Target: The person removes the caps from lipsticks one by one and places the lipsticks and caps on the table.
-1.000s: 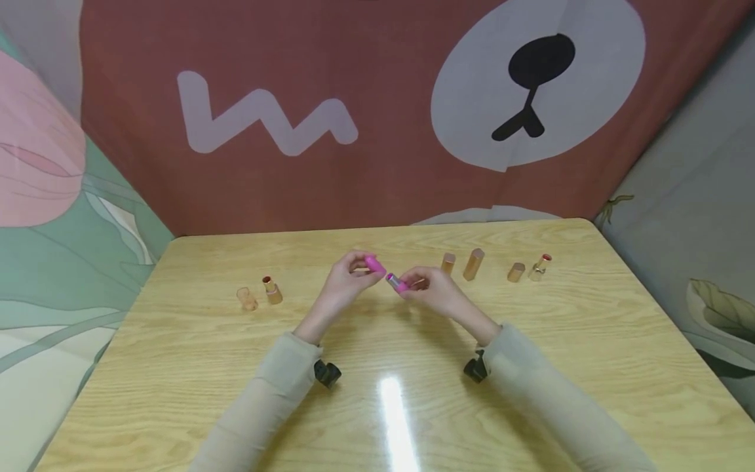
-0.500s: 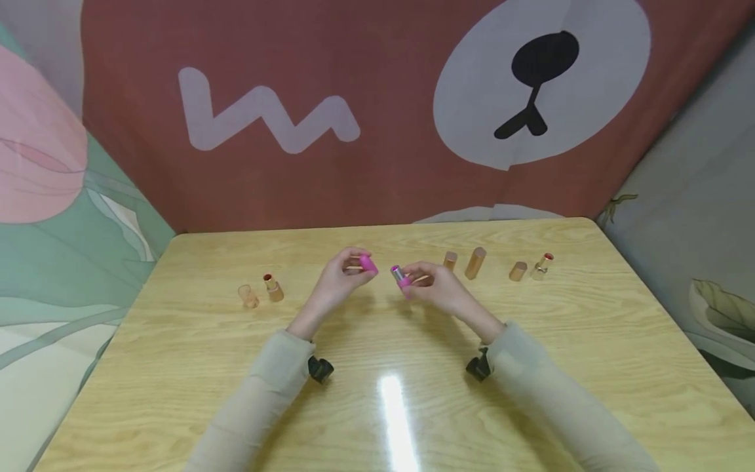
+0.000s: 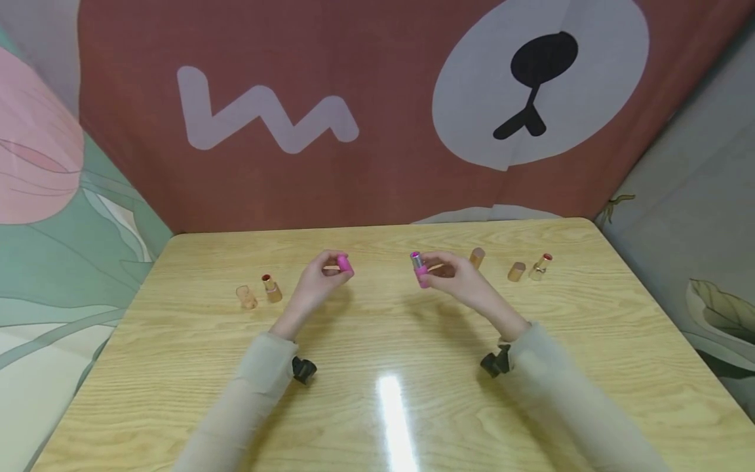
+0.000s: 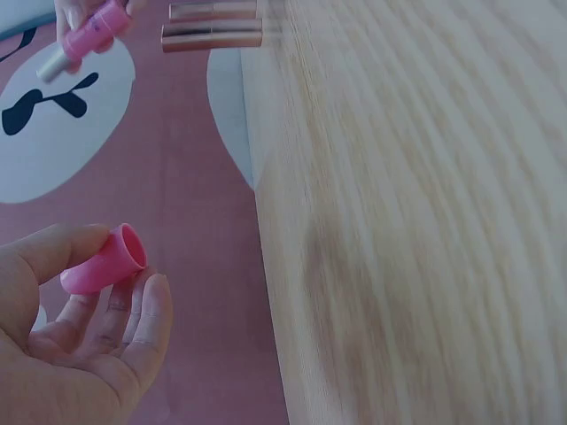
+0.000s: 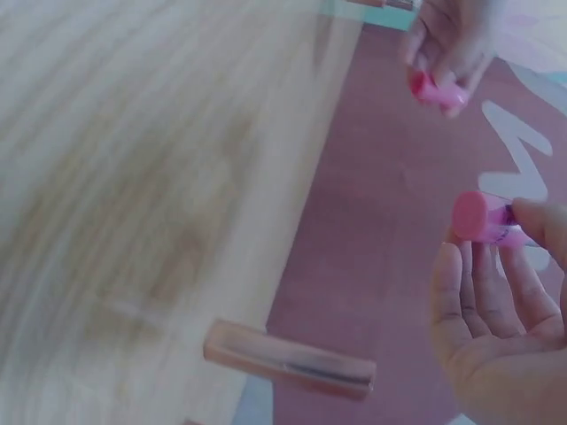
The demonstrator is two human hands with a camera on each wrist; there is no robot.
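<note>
While hands (image 3: 318,275) (image 3: 459,279) pinch cap (image 3: 345,263) and lipstick (image 3: 420,271), copper tube (image 3: 477,255) behind, partly hidden

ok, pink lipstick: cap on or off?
Off: the left hand pinches the pink cap, while the right hand holds the lipstick, its silver tube exposed.

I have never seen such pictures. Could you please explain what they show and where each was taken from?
There is no machine: a person works with two bare hands. The wide picture comes from a camera on the head; the other two come from small black cameras, one on each wrist. The left hand pinches a pink lipstick cap; the right hand holds the uncapped pink lipstick. On the wooden table are, to the left, a see-through cap and an open lipstick; to the right, two copper tubes, a short copper piece and another open lipstick.
</note>
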